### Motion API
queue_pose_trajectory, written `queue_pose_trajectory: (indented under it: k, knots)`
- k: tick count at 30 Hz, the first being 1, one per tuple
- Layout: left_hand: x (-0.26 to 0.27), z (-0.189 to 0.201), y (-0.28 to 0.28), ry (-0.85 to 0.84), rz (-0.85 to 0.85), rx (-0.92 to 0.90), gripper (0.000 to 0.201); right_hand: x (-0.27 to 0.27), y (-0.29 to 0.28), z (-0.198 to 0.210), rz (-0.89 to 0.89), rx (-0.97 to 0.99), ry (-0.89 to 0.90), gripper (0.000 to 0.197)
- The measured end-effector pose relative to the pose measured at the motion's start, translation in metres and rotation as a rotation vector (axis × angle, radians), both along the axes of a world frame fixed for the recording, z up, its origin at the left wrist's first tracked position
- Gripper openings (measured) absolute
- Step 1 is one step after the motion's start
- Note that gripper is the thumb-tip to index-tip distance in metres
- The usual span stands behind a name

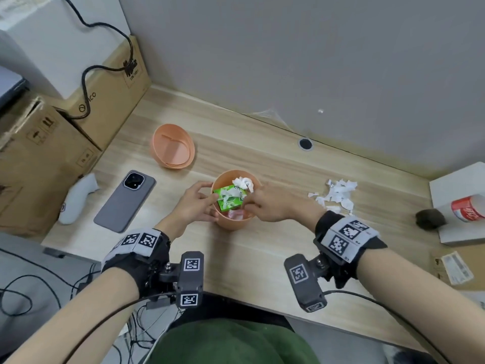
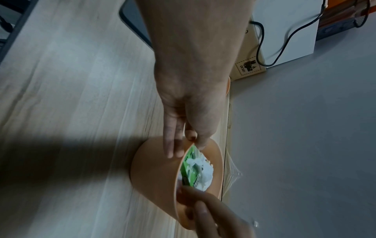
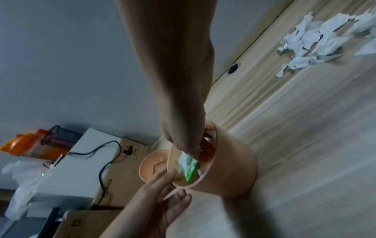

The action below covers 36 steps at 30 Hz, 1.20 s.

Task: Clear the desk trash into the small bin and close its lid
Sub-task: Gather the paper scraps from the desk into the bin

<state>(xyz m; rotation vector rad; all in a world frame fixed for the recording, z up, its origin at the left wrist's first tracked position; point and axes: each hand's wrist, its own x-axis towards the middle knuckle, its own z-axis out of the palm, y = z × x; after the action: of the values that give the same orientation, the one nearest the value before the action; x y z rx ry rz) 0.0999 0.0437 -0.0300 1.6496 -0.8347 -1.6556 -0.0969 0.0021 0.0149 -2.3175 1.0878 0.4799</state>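
The small peach bin [image 1: 233, 222] stands at the desk's middle, without its lid. Inside lie a green carton [image 1: 231, 200], white tissue [image 1: 244, 183] and a reddish wrapper [image 1: 236, 214]. My left hand [image 1: 210, 203] pinches the bin's left rim, thumb inside and fingers [image 2: 173, 145] outside. My right hand [image 1: 250, 198] reaches in from the right, its bunched fingertips [image 3: 191, 150] pinching the tissue [image 3: 186, 161] above the carton. The peach lid [image 1: 172, 145] lies upturned at the back left. A heap of torn paper scraps [image 1: 337, 195] lies on the desk to the right.
A grey phone [image 1: 124, 200] and a white handheld device [image 1: 76, 198] lie left of the bin, beside cardboard boxes [image 1: 39, 158]. At the right edge are a white box [image 1: 459, 185], a red can [image 1: 468, 207] and a dark ball [image 1: 430, 219]. A cable hole [image 1: 305, 144] sits by the wall.
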Motion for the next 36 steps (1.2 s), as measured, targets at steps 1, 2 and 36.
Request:
queue_pose_trajectory:
  k: [1, 2, 36]
  knots:
    - [0.001, 0.0, 0.0, -0.005, 0.001, -0.002, 0.039, 0.006, 0.003, -0.006, 0.042, 0.001, 0.044, 0.032]
    - [0.003, 0.001, 0.001, 0.004, -0.001, 0.004, 0.038, 0.011, 0.005, -0.01, 0.063, 0.01, 0.056, 0.033]
    - [-0.058, 0.008, -0.023, -0.143, -0.021, -0.003, 0.04, -0.044, -0.03, -0.06, 0.175, -0.357, -0.056, 0.076]
